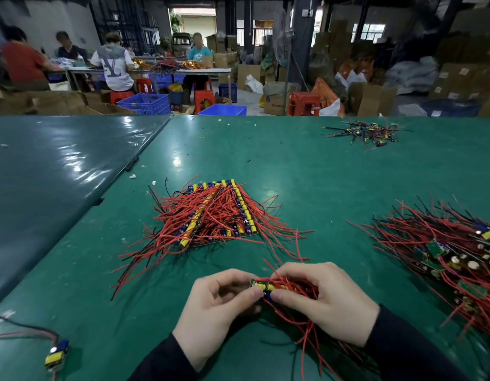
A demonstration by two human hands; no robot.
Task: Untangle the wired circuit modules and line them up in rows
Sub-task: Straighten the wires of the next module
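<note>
A small bunch of wired modules is held between both hands just above the green table, near its front edge. The left hand is curled, thumb and fingers pinched on the bunch's left end, where a yellow part and a board edge are seen. The right hand is closed over the bunch from the right, thumb pressed at its front; red wires are trailed out under it toward the viewer. Beyond the hands, a lined-up block of modules is laid in rows. A tangled pile is at right. One single module is lying front left.
</note>
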